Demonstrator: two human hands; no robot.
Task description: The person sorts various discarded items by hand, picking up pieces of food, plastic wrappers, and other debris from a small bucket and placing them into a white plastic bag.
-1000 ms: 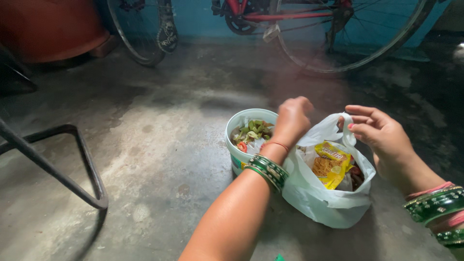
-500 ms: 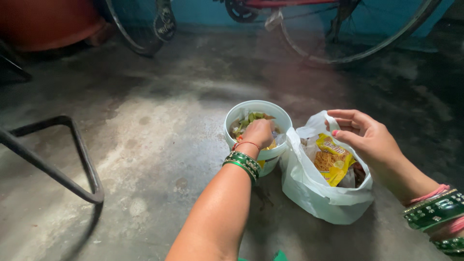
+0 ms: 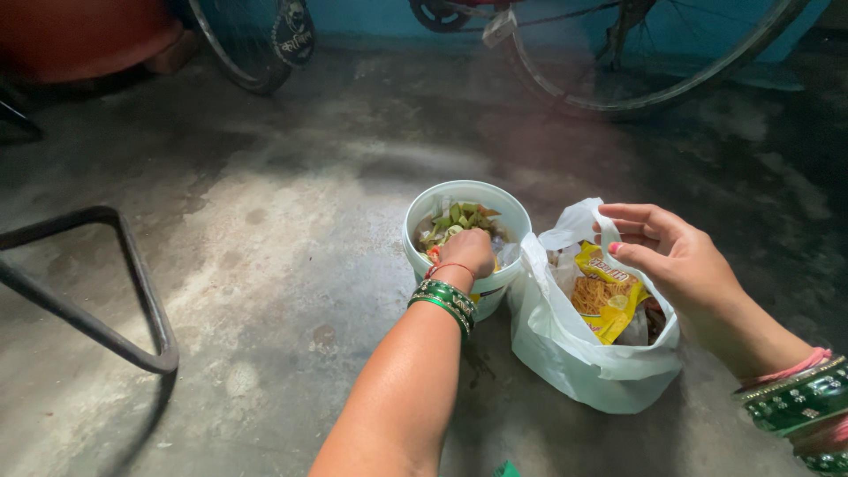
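Fingers of your left hand [image 3: 468, 252] were curled down into the white bucket [image 3: 422, 231], bunched together among the green vegetable scraps [image 3: 455, 219]; whether they pinched a piece or only pressed on the heap could not be told, since the back of the hand hid the tips. Your right hand [image 3: 676, 261] had its fingers loosely bent and a little spread, the thumb and forefinger closed on a handle loop of the white plastic bag [image 3: 583, 362] and holding its mouth open.

You had one bucket and one bag before you, standing on the concrete floor [image 3: 265, 221] and touching side by side, the bucket to the left. One yellow snack packet [image 3: 605, 296] lay inside the bag just below your right fingers, with other wrappers beside it too crumpled to count. Green bangles [image 3: 446, 300] sat on your left wrist, and more on the right.

Two bicycle wheels [image 3: 256, 44] stood at the far wall, and one bent black metal frame [image 3: 132, 291] lay well apart to the left.
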